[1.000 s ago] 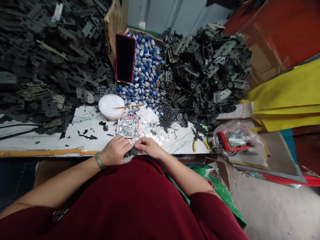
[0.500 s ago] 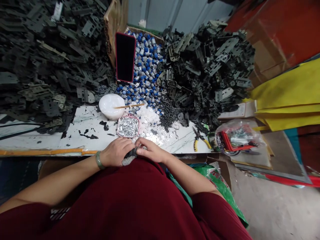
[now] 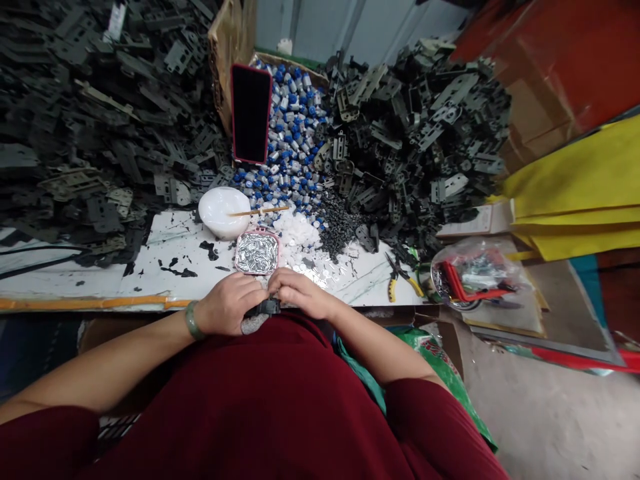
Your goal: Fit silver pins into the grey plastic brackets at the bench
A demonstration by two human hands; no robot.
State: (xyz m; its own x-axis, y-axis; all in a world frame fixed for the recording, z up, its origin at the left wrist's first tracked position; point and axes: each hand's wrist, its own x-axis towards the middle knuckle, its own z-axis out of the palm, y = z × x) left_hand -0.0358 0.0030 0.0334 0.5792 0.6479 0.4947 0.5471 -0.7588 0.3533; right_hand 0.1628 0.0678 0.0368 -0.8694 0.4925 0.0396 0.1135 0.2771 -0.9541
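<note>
Dark part [image 3: 271,306] at the front edge of the desk [image 3: 160,283], near the dark red shirt [image 3: 280,400]: gripping it in the left hand [image 3: 225,303], fingers closed round its left end. Reaching to its upper right side with the right hand [image 3: 303,293], fingers bent and bunched, tips mostly hidden; cannot tell how tightly closed, or on what. Risking, by the look of it, a drop off the desk's edge with any loosening of the left grip. Also risking a bump to the tray [image 3: 279,248] of silver pins [image 3: 257,252], and a spill, by lifting either hand carelessly so near its rim. Possibly misplacing the fingertips too, from covering the part while handling it.
</note>
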